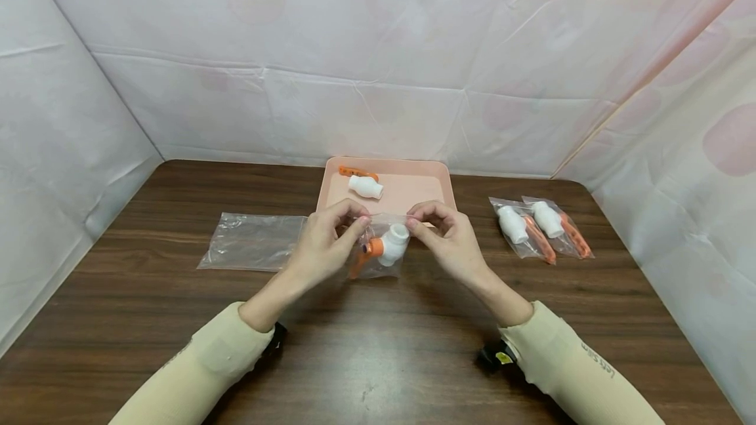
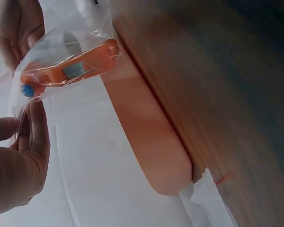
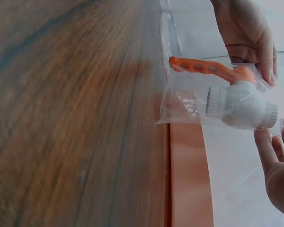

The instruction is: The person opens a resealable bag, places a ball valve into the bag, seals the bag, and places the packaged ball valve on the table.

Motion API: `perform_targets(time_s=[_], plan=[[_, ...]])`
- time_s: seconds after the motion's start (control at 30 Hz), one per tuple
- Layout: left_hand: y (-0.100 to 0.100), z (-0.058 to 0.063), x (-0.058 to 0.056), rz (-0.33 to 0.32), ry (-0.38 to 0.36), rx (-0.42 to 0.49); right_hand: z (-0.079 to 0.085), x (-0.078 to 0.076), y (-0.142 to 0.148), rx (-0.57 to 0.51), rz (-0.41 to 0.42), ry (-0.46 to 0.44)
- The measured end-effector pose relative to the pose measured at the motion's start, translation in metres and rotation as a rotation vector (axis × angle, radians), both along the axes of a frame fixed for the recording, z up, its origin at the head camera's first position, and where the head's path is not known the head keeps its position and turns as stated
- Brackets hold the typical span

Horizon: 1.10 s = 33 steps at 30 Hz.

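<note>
A clear plastic bag (image 1: 386, 273) hangs between my two hands, its top edge stretched level. Inside it sits a white ball valve (image 1: 392, 245) with an orange handle (image 3: 206, 67). My left hand (image 1: 326, 241) pinches one top corner between thumb and fingers. At the other corner my right hand (image 1: 450, 244) pinches the bag the same way. The valve hangs tilted, and in the left wrist view the orange handle with a blue spot mostly covers its white body. Both hands are in front of the pink tray (image 1: 413, 168), with the bag held above the tabletop.
In the tray lies another white valve body (image 1: 366, 187) beside an orange handle (image 1: 354, 172). A flat clear bag (image 1: 254, 241) lies to the left. Two bagged valves (image 1: 512, 225) with orange handles rest on the right of the wooden table (image 1: 366, 372). White curtains surround the table.
</note>
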<state>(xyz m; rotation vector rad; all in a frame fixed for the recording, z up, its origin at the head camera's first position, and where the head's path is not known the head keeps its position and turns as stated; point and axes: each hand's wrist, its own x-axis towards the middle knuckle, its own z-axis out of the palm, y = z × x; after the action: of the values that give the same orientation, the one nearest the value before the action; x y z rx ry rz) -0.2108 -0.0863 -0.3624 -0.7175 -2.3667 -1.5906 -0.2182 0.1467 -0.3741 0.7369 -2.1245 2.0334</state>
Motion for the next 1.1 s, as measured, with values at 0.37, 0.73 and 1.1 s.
perform_targets(time_s=[0.37, 0.73, 1.1], plan=[[0.005, -0.005, 0.001, -0.070, -0.059, 0.016, 0.027, 0.012, -0.006, 0.212, -0.009, 0.104], [0.004, -0.006, 0.000, -0.057, -0.050, -0.045, 0.011, -0.001, 0.002, 0.458, -0.098, 0.257], [0.006, 0.001, 0.000, -0.058, -0.139, -0.061, 0.009, -0.004, 0.005, 0.498, -0.077, 0.370]])
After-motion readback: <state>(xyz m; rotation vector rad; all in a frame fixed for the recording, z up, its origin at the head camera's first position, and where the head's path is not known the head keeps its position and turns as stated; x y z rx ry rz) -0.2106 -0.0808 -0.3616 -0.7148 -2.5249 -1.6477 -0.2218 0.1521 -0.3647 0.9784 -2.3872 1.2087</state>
